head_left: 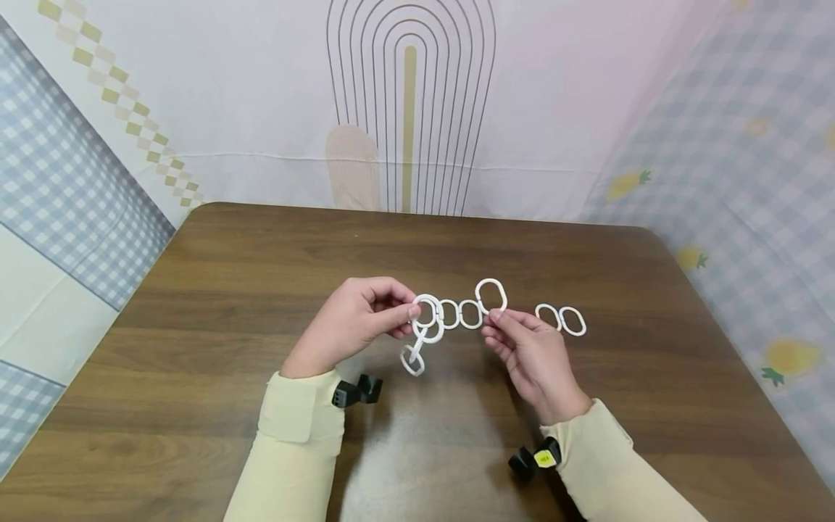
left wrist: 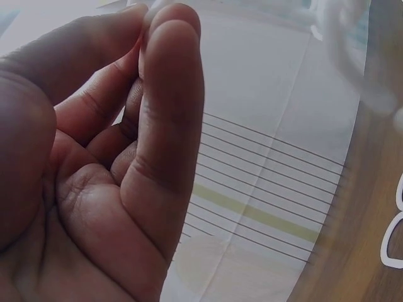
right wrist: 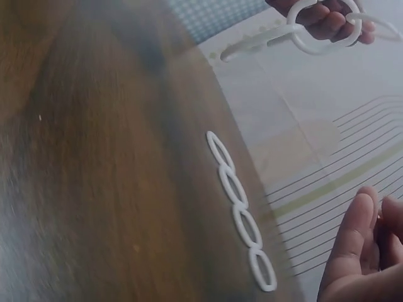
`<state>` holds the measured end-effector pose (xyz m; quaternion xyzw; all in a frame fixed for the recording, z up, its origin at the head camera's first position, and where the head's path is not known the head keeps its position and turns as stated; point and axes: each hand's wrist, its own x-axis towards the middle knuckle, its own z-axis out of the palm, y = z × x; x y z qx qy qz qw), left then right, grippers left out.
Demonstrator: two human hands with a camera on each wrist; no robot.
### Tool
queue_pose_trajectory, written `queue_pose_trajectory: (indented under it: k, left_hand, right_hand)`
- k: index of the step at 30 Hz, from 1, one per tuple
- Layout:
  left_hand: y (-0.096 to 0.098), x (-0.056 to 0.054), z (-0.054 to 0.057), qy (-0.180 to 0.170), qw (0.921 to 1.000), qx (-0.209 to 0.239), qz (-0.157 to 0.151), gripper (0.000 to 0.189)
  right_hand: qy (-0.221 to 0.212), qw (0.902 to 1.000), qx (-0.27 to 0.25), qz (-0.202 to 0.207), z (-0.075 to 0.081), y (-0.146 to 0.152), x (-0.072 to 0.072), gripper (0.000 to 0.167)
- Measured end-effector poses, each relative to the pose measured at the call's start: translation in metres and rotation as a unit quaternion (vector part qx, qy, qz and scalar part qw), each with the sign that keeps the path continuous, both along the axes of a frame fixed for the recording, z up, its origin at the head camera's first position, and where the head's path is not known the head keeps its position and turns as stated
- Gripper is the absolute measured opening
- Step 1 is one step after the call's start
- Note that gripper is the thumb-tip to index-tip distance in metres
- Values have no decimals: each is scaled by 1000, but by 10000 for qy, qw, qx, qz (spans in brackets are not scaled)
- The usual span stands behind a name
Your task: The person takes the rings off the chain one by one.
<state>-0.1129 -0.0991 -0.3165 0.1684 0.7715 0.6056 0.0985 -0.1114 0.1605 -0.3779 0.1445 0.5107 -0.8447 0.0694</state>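
Observation:
In the head view my left hand (head_left: pixel 355 322) pinches a white oval ring (head_left: pixel 432 340) between thumb and fingertips. From that ring dangle a linked ring (head_left: pixel 419 343) seen nearly edge-on and another at the bottom. Thumb and fingers of my right hand (head_left: pixel 531 355) pinch a single white ring (head_left: pixel 505 296) near its lower end, holding it upright. The two hands are apart, with a gap between their rings. In the right wrist view the left hand's linked rings (right wrist: pixel 308 47) hang at the top, while the right hand's own ring is mostly hidden behind its fingers.
A row of several white rings (right wrist: pixel 242 204) lies end to end on the brown wooden table (head_left: pixel 261 246), partly behind my right hand in the head view. Patterned cloth (head_left: pixel 554 109) hangs beyond the table's far edge. Both wrists carry small black cameras (head_left: pixel 357 391).

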Motion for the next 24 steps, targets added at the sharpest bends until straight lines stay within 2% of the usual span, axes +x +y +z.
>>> queue_pose_trajectory:
  k: [10,16,24]
  left_hand:
    - [0,0,0,23,10000,-56,12,9]
    - [0,-1,0,34,10000,-42,-1,11]
    - [0,-1,-1,90,9999,-122,-10,13]
  right_hand:
    - [-577,9967,-533,-206,-13,-4,-10,17]
    - [-709,9956,-558,-233,-18,-4,-13,17]
    - [-781,9946,-501,-461,-25,-5,-17,9]
